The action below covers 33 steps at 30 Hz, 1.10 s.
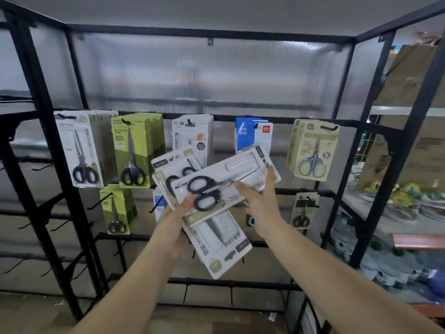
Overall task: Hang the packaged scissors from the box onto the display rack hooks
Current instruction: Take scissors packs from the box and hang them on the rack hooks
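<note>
A fan of several white packaged scissors [207, 189] is held up in front of the black display rack [337, 121]. My left hand [178, 218] grips the fan from below, thumb on the front of the top pack. My right hand [260, 201] holds that top pack, which lies sideways, its black handles [204, 192] to the left. My right thumb lies on its face and my fingers reach behind its right edge. The rack's hooks carry white [81, 150], green [134, 150], blue [252, 137] and beige [313, 150] scissor packs. The box is out of view.
Bare black hooks [43, 167] stick out of the rack section at the left and on lower rails. A smaller green pack [118, 208] and a small beige pack [303, 210] hang on the second rail. Cardboard boxes [409, 75] and goods fill shelves at the right.
</note>
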Available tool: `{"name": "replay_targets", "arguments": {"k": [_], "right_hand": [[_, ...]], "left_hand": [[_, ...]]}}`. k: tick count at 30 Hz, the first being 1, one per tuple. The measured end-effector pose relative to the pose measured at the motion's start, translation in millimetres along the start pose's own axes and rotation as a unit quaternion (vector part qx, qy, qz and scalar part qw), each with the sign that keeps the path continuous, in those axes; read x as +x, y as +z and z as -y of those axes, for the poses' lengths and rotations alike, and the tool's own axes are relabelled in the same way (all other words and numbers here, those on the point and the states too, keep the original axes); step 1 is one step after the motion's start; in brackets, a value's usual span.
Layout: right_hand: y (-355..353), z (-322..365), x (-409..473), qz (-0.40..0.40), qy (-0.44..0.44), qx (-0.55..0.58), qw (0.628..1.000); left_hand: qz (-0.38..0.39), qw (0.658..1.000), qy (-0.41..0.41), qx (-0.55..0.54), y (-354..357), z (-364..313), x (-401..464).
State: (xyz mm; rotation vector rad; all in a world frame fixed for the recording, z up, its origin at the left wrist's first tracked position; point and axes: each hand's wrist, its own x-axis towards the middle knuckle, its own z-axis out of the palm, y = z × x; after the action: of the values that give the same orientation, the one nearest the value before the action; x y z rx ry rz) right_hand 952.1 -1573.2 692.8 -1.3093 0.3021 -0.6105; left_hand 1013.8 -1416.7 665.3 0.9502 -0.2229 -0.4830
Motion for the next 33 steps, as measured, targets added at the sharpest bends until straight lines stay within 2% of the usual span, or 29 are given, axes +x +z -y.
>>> {"name": "replay_targets", "arguments": {"k": [2,5,12,17,21,25,28,33], "right_hand": [[4.4,-4.8,1.2,-0.004,0.030,0.051,0.998],[3.2,-5.5,3.4,-0.056,0.030,0.067,0.996],[-25.3,-14.5,-4.6,-0.098,0.040,-0.020,0.994],[-72.6,-36.9,-15.0,-0.132,0.033,-0.127,0.982],[-105.9,-53.6,-22.2,-0.166,0.064,-0.190,0.966],[-122.9,-64.5,-27.3,-0.169,0.093,-0.200,0.961],[-124.1,-69.0,-30.0,-0.153,0.070,-0.242,0.956],[-104.7,-85.0,-32.7,-0.062,0.036,-0.326,0.943]], "left_hand": [[0.008,1.000,-0.017,-0.011,3.5,7.2,0.4],[0.007,0.999,-0.039,0.002,1.8,17.6,0.0],[-0.008,0.997,-0.073,-0.030,-33.0,49.7,-1.5],[-0.118,0.992,-0.045,-0.012,-88.9,66.0,-6.3],[-0.165,0.986,-0.026,-0.001,-125.1,69.7,-17.5],[-0.183,0.983,-0.015,0.021,-147.6,71.4,-23.2],[-0.178,0.982,-0.008,0.057,-149.4,71.0,-33.6],[-0.210,0.975,0.004,0.078,-169.3,72.8,-59.0]]}}
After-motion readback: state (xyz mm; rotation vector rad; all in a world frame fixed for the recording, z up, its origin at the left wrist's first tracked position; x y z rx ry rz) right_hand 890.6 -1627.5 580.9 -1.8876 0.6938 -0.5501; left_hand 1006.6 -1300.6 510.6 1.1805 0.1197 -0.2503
